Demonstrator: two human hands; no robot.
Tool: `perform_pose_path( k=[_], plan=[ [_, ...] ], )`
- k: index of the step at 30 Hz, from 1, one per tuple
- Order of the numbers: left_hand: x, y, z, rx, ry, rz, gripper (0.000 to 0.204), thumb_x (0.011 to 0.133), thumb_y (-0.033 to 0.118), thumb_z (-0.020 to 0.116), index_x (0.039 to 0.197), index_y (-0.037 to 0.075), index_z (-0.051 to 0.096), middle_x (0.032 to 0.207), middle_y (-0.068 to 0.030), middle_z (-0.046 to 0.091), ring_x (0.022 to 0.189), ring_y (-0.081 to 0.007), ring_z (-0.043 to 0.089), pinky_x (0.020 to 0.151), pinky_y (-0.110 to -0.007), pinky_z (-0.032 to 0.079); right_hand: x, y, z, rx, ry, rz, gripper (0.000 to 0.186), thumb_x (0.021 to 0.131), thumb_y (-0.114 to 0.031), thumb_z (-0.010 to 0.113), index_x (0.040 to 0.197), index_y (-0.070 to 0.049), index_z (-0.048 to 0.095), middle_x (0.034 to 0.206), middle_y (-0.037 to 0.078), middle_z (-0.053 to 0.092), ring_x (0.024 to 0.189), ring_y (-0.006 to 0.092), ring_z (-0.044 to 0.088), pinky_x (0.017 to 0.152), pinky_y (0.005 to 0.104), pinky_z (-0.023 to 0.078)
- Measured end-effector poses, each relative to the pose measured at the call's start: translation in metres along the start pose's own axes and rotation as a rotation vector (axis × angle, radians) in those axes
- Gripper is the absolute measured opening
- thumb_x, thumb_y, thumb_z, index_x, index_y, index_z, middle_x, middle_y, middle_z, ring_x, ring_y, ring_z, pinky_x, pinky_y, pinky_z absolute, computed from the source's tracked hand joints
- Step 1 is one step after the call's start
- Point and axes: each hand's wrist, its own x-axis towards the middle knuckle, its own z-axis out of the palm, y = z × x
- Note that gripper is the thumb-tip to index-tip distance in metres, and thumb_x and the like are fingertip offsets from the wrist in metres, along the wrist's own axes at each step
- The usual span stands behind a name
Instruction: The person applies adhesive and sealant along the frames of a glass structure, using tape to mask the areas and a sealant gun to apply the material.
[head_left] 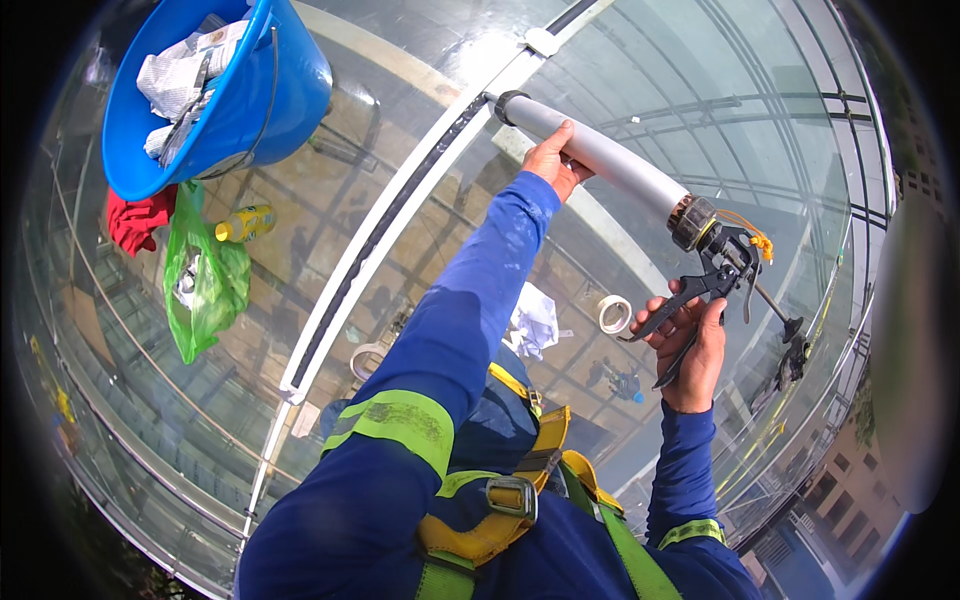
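Across both hands lies a caulking gun (630, 172) with a long silver barrel and a black trigger handle. My left hand (556, 162) supports the barrel from below, near its front end. Wrapped around the handle and trigger is my right hand (688, 345). The nozzle end, at the upper left, reaches the white-edged joint (400, 205) with a dark strip along its middle; whether the tip touches it I cannot tell. An orange cord (762, 244) hangs at the gun's rear, and its plunger rod sticks out toward the lower right.
A blue bucket (290, 100) holding crumpled paper stands at the upper left. Below it lie a red cloth (140, 222), a green plastic bag (207, 285) and a yellow bottle (246, 223). Tape rolls (613, 314) and white crumpled paper (536, 322) rest on the glass panels near my legs.
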Motion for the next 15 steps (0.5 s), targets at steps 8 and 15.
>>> perform_pose_path(
  k=[8,15],
  plan=[
    [0.0,-0.005,0.002,-0.019,-0.015,-0.007,0.055,0.096,0.027,0.07,0.136,0.001,0.044,0.132,-0.0162,0.049,0.124,-0.0356,0.053,0.107,-0.058,0.048,-0.006,-0.003,0.014,-0.041,0.12,-0.343,0.083,0.097,0.0,0.061,0.159,-0.019,0.01,0.123,0.029,0.062,0.105,0.0352,0.07,0.088,0.0467,0.061],
    [0.013,0.001,-0.001,-0.058,-0.065,0.011,0.048,0.099,0.03,0.065,0.133,0.002,0.047,0.132,-0.0154,0.053,0.124,-0.0344,0.055,0.106,-0.058,0.049,-0.002,-0.003,0.026,-0.147,0.16,-0.483,0.076,0.095,0.008,0.053,0.159,-0.013,0.017,0.121,0.026,0.063,0.101,0.0289,0.071,0.084,0.0418,0.063]
  ],
)
